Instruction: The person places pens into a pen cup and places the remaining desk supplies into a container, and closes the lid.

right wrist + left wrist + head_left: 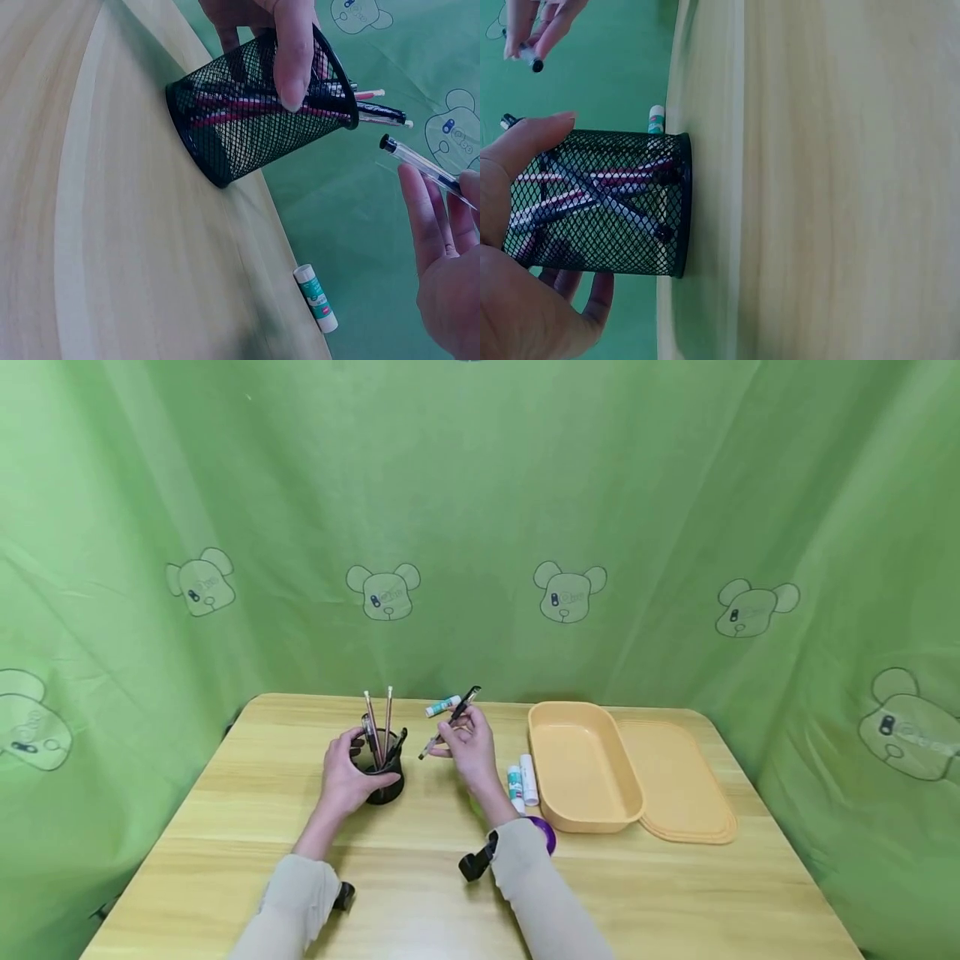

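A black mesh pen holder (pixel 385 792) stands on the table at left of centre, with pencils (pixel 388 718) and pens inside it. My left hand (pixel 347 778) grips the holder round its upper part, the thumb across the near side. In my right hand (pixel 470 749) a clear pen (pixel 450 723) with black ends is pinched between fingers and thumb. The pen is tilted, its lower end just right of the holder's rim and apart from it. In the right wrist view that pen (pixel 424 166) points toward the holder's mouth.
A glue stick (pixel 442 706) lies near the table's back edge. Two more glue sticks (pixel 528 779) lie left of an orange box (pixel 585 768), whose flat lid (pixel 682 781) is at its right. A purple round thing (pixel 546 835) is partly hidden by the right sleeve. Green curtains surround the table.
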Demonstrator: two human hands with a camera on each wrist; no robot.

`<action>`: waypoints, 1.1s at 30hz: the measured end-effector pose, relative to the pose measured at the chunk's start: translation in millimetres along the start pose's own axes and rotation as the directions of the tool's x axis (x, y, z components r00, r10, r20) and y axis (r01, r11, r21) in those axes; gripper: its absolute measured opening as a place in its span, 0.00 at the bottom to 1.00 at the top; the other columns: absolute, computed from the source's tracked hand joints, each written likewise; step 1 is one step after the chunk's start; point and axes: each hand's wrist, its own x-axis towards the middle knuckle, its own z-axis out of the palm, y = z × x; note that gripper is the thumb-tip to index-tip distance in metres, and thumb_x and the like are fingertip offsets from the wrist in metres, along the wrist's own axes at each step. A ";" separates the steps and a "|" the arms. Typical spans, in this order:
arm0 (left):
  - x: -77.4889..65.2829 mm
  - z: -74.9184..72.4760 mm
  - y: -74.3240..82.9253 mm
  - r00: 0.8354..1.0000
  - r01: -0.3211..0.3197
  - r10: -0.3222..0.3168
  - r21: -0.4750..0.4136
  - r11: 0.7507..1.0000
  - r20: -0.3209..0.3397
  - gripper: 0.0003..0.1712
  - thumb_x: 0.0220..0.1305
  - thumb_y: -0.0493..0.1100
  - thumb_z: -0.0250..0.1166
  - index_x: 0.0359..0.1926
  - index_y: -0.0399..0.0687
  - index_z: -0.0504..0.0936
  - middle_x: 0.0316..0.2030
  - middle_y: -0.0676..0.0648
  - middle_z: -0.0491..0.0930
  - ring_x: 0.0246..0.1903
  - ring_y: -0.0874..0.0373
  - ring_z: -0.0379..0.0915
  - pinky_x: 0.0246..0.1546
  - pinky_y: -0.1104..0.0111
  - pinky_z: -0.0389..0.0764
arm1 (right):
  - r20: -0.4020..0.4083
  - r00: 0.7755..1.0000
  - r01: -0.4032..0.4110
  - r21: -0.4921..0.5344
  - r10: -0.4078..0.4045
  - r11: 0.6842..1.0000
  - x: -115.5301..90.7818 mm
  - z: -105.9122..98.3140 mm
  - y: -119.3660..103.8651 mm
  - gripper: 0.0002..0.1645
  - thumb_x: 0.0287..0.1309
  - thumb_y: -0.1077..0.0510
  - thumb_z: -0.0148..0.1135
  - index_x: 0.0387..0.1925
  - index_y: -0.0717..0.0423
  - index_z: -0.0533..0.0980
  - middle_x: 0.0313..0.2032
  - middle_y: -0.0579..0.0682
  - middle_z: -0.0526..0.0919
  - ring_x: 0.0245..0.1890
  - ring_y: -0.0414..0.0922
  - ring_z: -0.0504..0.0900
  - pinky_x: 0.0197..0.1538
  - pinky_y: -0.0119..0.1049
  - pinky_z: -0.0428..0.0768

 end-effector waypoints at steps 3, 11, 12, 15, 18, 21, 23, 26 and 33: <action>-1.1 4.6 4.0 1.000 0.008 -0.008 0.039 0.999 -0.005 0.64 0.39 0.49 0.88 0.75 0.44 0.62 0.68 0.34 0.65 0.69 0.36 0.59 0.74 0.42 0.64 | -0.004 1.000 0.008 0.009 -0.008 1.000 -2.1 -0.4 -2.2 0.20 0.68 0.71 0.61 0.59 0.65 0.69 0.40 0.51 0.75 0.33 0.44 0.85 0.38 0.45 0.91; -6.3 15.2 14.2 0.999 -0.034 0.036 0.116 0.993 -0.023 0.66 0.42 0.57 0.86 0.76 0.40 0.59 0.68 0.34 0.63 0.66 0.37 0.63 0.73 0.44 0.67 | -0.006 0.999 0.052 0.013 -0.052 0.999 -3.1 3.2 -2.2 0.19 0.68 0.70 0.62 0.57 0.63 0.69 0.40 0.51 0.76 0.33 0.44 0.85 0.37 0.46 0.91; -7.3 16.1 15.1 0.999 -0.036 0.039 0.122 0.992 -0.018 0.66 0.43 0.57 0.86 0.77 0.40 0.59 0.68 0.34 0.62 0.66 0.37 0.64 0.73 0.44 0.67 | -0.005 0.999 0.052 0.014 -0.052 0.999 -3.5 3.8 -2.1 0.19 0.68 0.70 0.62 0.57 0.63 0.69 0.40 0.51 0.75 0.33 0.44 0.85 0.37 0.46 0.91; -10.1 17.4 17.4 0.999 -0.042 0.041 0.111 0.993 0.014 0.64 0.48 0.55 0.84 0.77 0.40 0.56 0.70 0.33 0.62 0.69 0.35 0.64 0.74 0.44 0.66 | -0.008 0.999 0.048 0.012 -0.048 0.999 -4.7 5.7 -1.9 0.19 0.68 0.70 0.61 0.57 0.62 0.69 0.41 0.51 0.75 0.33 0.43 0.84 0.37 0.45 0.91; -10.9 18.2 18.6 0.998 -0.040 0.036 0.069 0.997 0.059 0.62 0.50 0.52 0.83 0.77 0.41 0.55 0.72 0.32 0.65 0.71 0.34 0.64 0.74 0.43 0.65 | -0.020 0.998 0.056 0.014 -0.056 0.998 -5.9 7.5 -2.6 0.19 0.68 0.71 0.61 0.57 0.62 0.69 0.41 0.51 0.75 0.34 0.43 0.84 0.37 0.44 0.91; -10.3 19.1 18.4 0.997 -0.017 0.015 0.028 0.999 0.075 0.61 0.49 0.51 0.84 0.75 0.44 0.56 0.70 0.32 0.70 0.70 0.34 0.66 0.73 0.42 0.67 | -0.025 0.997 0.072 0.015 -0.071 0.997 -6.3 9.4 -2.6 0.18 0.68 0.71 0.61 0.56 0.63 0.68 0.41 0.51 0.75 0.34 0.44 0.84 0.38 0.45 0.91; -9.6 20.1 17.8 0.998 -0.004 0.003 0.021 1.000 0.065 0.61 0.47 0.52 0.85 0.74 0.45 0.57 0.69 0.33 0.72 0.69 0.35 0.68 0.72 0.43 0.68 | -0.027 0.997 0.079 0.008 -0.078 0.997 -6.5 10.3 -1.7 0.18 0.68 0.71 0.61 0.56 0.63 0.68 0.42 0.51 0.76 0.35 0.44 0.84 0.38 0.45 0.91; -8.2 22.1 16.2 0.999 -0.005 0.004 0.019 1.000 0.039 0.59 0.43 0.52 0.86 0.72 0.45 0.62 0.66 0.36 0.74 0.67 0.38 0.70 0.71 0.45 0.70 | -0.023 0.996 0.081 -0.014 -0.081 0.997 -7.2 12.2 0.1 0.18 0.68 0.70 0.62 0.55 0.62 0.68 0.43 0.52 0.76 0.36 0.45 0.84 0.38 0.46 0.91; -5.7 28.1 18.2 1.000 -0.021 0.022 0.032 0.999 -0.013 0.54 0.38 0.51 0.88 0.65 0.43 0.69 0.60 0.40 0.75 0.61 0.41 0.73 0.66 0.48 0.75 | -0.026 0.996 0.087 -0.060 -0.089 0.994 -7.6 14.8 8.0 0.17 0.67 0.69 0.63 0.52 0.67 0.68 0.41 0.51 0.77 0.37 0.44 0.81 0.39 0.44 0.91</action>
